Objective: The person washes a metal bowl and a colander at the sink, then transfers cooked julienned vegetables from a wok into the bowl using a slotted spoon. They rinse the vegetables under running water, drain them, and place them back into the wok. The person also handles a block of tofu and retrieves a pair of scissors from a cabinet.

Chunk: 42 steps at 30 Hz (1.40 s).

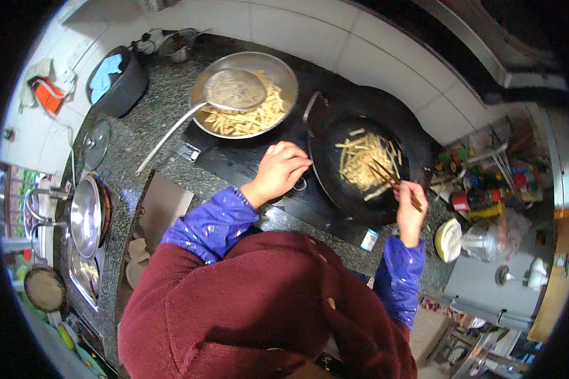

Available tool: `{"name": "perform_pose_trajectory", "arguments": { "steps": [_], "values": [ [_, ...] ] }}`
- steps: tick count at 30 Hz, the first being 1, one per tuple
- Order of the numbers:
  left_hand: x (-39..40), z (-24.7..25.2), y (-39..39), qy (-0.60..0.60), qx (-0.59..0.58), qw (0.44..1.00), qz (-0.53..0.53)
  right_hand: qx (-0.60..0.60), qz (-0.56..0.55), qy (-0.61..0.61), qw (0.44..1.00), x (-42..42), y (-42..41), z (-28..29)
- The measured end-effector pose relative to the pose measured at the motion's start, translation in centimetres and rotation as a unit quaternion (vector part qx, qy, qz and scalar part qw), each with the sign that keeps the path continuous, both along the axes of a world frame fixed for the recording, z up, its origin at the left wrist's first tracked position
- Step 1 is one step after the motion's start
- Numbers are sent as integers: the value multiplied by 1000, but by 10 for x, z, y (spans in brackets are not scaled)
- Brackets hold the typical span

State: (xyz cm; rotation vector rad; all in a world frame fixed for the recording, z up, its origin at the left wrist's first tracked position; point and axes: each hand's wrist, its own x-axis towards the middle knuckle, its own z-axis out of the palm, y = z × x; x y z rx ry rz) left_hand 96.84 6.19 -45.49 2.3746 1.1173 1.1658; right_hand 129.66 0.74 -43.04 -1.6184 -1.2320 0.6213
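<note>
My right hand point(411, 201) is closed around wooden chopsticks point(384, 175), whose tips touch a heap of pale, stick-shaped food pieces point(365, 158) inside a large black wok point(327, 182). Near the wok's left rim is my left hand point(282, 170), its fingers bent and grouped, with nothing seen in it; whether it touches the rim I cannot tell. Behind it, a steel bowl point(279, 71) contains more pale strips point(246, 123). A long-handled strainer point(234, 90) rests across that bowl, its handle sticking out to the left.
Left of the stove stand a dark tub point(130, 87) with a blue cloth point(105, 78), a glass lid point(96, 142) and a metal basin point(85, 218) by the sink. On the right are a cut pale fruit or vegetable point(449, 240) and a rack point(500, 161) among bottles and packets.
</note>
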Motion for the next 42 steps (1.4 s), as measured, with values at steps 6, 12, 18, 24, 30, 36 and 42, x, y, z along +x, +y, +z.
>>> {"name": "perform_pose_trajectory", "arguments": {
  "steps": [6,12,18,24,30,36,42],
  "values": [
    [-134,-34,-12,23,47,956,290,62,-60,24,996,-24,-10,9],
    [-247,-52,-6,175,-61,841,508,45,-46,-161,985,-54,-36,2],
    [-296,-57,13,205,-231,826,471,41,-80,-140,986,-78,-59,-9],
    [-290,-36,11,80,-245,863,435,73,-63,-220,971,-95,-87,-3],
    [-266,-53,-3,-188,-250,896,314,55,10,-319,946,-95,-124,5],
    [-212,-57,-24,-271,-285,885,250,58,-21,-305,950,-95,-150,5],
    [-172,-41,-41,-400,-336,827,208,63,-32,-288,955,-95,-166,-7]
  ]
}}
